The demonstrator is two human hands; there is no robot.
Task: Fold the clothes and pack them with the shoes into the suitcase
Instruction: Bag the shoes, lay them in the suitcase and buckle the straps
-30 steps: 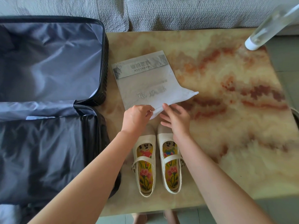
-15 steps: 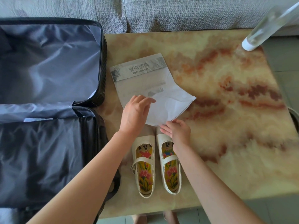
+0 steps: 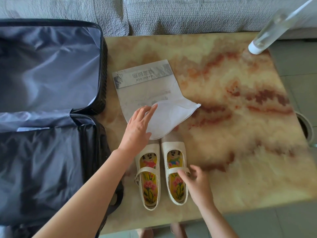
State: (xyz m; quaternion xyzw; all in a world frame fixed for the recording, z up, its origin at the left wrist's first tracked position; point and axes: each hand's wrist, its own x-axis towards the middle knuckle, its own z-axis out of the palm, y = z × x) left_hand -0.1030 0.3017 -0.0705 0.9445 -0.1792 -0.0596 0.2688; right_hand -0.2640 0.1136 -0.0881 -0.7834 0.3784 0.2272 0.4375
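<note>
- Head view: two cream shoes, the left shoe [image 3: 148,176] and the right shoe [image 3: 175,170], lie side by side near the front edge of the marble table [image 3: 240,134]. They are almost touching.
- Both shoes run lengthwise from near to far, heels toward the person and toes pointing away at one white bag [image 3: 145,93].
- The bag lies flat just beyond the toes, its printed grey band at the far end. Its loose near edge overlaps the right shoe's toe.
- The left hand [image 3: 139,124] rests on the bag's near edge with its fingers straight and holding nothing.
- The right hand [image 3: 197,182] has loosely bent fingers. One fingertip touches the right shoe's strap, and no closed grasp shows.
- One suitcase [image 3: 103,66] lies open against the table's left edge, with both lined halves facing up.
- The right half of the table is bare marble, giving wide room to move.
- One clear bottle [image 3: 264,36] stands at the far right corner, and a grey sofa [image 3: 188,14] runs behind.
</note>
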